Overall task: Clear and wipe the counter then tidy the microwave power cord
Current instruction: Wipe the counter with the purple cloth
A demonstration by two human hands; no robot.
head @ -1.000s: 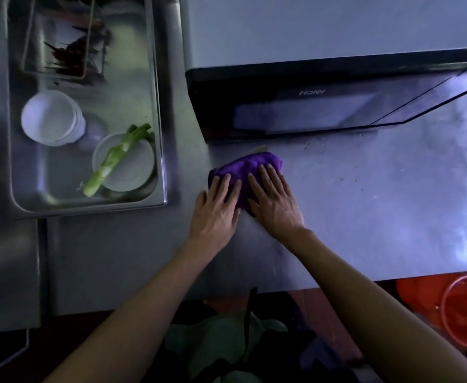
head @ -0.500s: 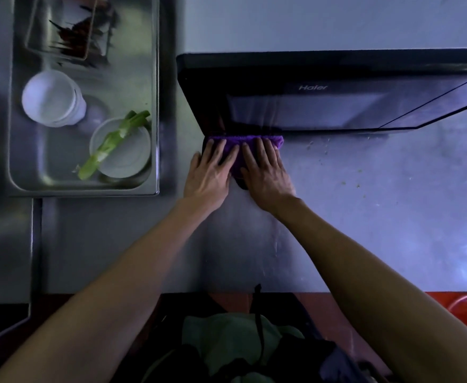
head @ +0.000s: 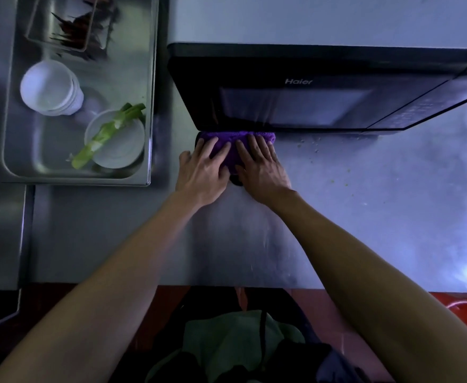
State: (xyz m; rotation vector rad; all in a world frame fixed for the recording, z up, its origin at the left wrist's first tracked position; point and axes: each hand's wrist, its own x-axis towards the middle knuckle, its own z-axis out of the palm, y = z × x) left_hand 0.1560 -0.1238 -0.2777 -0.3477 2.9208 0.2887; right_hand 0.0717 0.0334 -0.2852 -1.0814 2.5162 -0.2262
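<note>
My left hand (head: 203,172) and right hand (head: 258,168) press flat, fingers spread, on the purple cloth (head: 233,150) at the microwave's (head: 295,87) six o'clock edge on the counter (head: 364,217).

Microwave (head: 295,106) blocks ahead; counter (head: 378,217) rightward free.

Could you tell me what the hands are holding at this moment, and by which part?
Neither grips anything. The left hand and right hand lie flat, fingers spread, pressing the top of the purple cloth onto the counter at the microwave base.
</note>
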